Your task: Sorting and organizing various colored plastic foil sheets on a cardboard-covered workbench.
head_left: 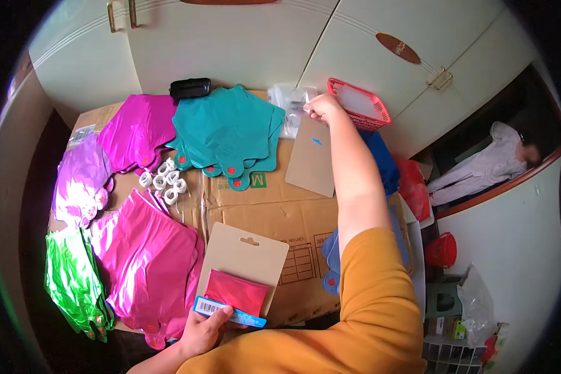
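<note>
At the near edge of the cardboard, my left hand (202,333) grips a beige hanging card (227,247) together with a folded pink foil balloon (238,292) and a blue label strip (250,320) with a barcode. The thumb presses on the strip. My right hand (323,108) is stretched to the far side, fingers pinched at the edge of a pile of clear plastic bags (291,112). Something small and white shows at its fingertips, too small to name. Another beige card (310,159) lies below that hand.
Flat foil balloons in teal (227,128), magenta (137,128), lilac (81,174), green (71,274) and pink (146,255) cover the left. White ribbon rolls (160,182) sit among them. A red basket (371,103) stands far right. A person (486,159) is beyond the doorway.
</note>
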Demonstrator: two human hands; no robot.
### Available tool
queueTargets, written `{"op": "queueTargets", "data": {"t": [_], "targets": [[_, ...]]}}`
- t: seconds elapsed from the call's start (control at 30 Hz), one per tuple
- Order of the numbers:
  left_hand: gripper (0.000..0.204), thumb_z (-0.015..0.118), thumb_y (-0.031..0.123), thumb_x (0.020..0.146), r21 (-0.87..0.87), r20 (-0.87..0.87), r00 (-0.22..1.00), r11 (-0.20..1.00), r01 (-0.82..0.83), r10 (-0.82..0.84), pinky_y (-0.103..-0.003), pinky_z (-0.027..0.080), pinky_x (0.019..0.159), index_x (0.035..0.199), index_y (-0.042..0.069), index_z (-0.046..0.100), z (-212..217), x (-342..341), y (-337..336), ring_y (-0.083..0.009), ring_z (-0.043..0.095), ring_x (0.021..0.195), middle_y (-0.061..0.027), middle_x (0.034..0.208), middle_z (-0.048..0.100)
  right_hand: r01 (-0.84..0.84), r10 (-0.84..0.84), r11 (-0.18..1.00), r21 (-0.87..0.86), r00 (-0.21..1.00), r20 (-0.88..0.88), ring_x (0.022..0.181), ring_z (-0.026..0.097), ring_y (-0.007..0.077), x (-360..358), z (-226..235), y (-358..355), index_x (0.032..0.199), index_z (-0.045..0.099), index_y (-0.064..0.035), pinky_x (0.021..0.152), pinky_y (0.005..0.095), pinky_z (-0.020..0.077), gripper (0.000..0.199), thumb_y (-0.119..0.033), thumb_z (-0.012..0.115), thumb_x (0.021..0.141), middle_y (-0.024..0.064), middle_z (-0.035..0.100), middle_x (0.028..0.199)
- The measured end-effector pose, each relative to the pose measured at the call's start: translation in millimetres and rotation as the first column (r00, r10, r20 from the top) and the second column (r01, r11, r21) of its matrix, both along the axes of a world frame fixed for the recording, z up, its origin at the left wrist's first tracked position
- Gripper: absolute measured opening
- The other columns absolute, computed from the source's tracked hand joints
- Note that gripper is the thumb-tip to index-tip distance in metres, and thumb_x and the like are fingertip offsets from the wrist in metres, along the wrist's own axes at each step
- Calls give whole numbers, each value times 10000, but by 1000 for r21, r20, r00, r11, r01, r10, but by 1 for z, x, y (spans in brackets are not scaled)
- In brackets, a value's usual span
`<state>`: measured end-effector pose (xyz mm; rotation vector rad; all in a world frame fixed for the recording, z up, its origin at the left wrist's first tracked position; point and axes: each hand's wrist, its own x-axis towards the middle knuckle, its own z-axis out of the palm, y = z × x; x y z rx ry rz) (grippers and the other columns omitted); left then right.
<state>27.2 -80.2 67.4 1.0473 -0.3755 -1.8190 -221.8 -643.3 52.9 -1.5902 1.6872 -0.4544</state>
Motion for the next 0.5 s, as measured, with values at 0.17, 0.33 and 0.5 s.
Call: {"op": "queueTargets", "data": {"t": [0.17, 0.33, 0.5], "targets": [[199, 558, 148, 982, -16, -2, 1000, 1000, 7, -7, -440, 595, 811, 967, -34, 636, 2, -2, -3, -258, 688, 907, -121, 935, 683, 167, 22, 949, -268, 812, 583, 665, 604, 130, -17, 34, 16, 990, 646, -61, 558, 270, 461, 135, -170, 647, 911, 40, 665, 849], [183, 557, 136, 977, -66, -27, 999, 997, -42, 40, -444, 600, 784, 1005, -32, 624, 2, -5, 6, -270, 690, 907, -129, 946, 683, 30, 128, 989, -146, 333, 934, 710, 620, 157, -19, 79, 71, 1015, 632, -85, 579, 263, 448, 127, -180, 608, 934, 31, 666, 861], [117, 562, 88, 960, -118, -52, 989, 983, -144, 139, -443, 599, 767, 993, -12, 614, 1, -3, 28, -264, 690, 866, -109, 931, 675, -227, -1, 974, 22, 91, 996, 854, 658, 207, -8, 72, 208, 1029, 617, -71, 756, 339, 534, 139, -168, 554, 952, 57, 676, 954]]}}
